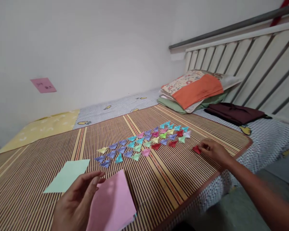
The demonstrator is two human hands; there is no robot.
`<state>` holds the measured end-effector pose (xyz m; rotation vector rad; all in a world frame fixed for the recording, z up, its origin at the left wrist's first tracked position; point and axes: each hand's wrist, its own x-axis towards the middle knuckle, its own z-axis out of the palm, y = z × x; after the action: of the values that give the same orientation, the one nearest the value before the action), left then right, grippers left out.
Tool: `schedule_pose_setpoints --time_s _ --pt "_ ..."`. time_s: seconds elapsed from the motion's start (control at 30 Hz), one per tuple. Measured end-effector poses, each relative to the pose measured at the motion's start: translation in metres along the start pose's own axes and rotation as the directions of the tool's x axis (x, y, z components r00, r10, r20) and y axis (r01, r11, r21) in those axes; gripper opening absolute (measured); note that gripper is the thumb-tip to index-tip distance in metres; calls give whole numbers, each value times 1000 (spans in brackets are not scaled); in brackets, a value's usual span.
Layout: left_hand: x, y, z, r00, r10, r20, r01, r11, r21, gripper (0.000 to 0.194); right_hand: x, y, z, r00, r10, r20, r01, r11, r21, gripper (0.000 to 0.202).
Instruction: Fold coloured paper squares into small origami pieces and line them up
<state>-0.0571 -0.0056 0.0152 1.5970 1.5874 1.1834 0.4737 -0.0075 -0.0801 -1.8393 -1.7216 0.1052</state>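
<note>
Rows of small folded paper pieces point(137, 148) in blue, teal, green, yellow, pink and red lie on the striped mat point(168, 170). To the right of the rows, my right hand point(213, 151) pinches a small red folded paper point(197, 149) at the mat. My left hand point(78, 200) hovers at the lower left with its fingers curved and apart, holding nothing. Beneath and beside it lies a stack of pink paper point(113, 202), with a bit of blue at its lower corner. A light green sheet point(66, 176) rests left of the stack.
Folded orange and floral cloths point(195, 88) are piled at the back right, next to a dark maroon folded item point(234, 113). A white slatted bed rail point(252, 64) stands behind them. A pink note point(43, 85) hangs on the wall. The bed's edge runs along the lower right.
</note>
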Motion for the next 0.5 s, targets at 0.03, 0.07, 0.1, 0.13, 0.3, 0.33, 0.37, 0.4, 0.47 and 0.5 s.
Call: schedule_pose_setpoints --time_s 0.03,0.07,0.1,0.13,0.3,0.33,0.37,0.4,0.47,0.5 --pt "0 0 0 1000 5 -3 -5 1000 3 41 9 4 0 1000 -13 10 13 1000 -5 19" --pt "1 0 0 1000 10 0 -10 1000 9 41 18 7 1 999 -26 23 26 1000 -11 19" --pt "1 0 0 1000 14 2 -14 1000 16 42 26 11 1 998 -37 41 38 999 -17 19" --pt "1 1 1 1000 18 4 -18 1000 23 42 34 16 2 997 -46 62 48 999 -23 20" --pt "1 -1 4 1000 -2 26 1 1000 17 43 58 42 13 978 -48 204 61 997 -56 17" --pt "1 -2 5 1000 -9 25 8 1000 10 43 60 48 16 975 -41 220 56 997 -60 22" --pt "0 -3 5 1000 -16 19 16 1000 1 43 62 52 18 972 -36 233 52 997 -62 26" --pt "0 -4 6 1000 -22 12 22 1000 -7 43 63 57 20 969 -33 244 50 997 -63 28" --pt "1 -6 6 999 -32 7 32 999 -22 43 65 63 22 965 -30 262 48 997 -62 29" --pt "1 -6 7 999 -32 4 32 999 -27 43 66 65 23 963 -29 267 48 997 -62 29"
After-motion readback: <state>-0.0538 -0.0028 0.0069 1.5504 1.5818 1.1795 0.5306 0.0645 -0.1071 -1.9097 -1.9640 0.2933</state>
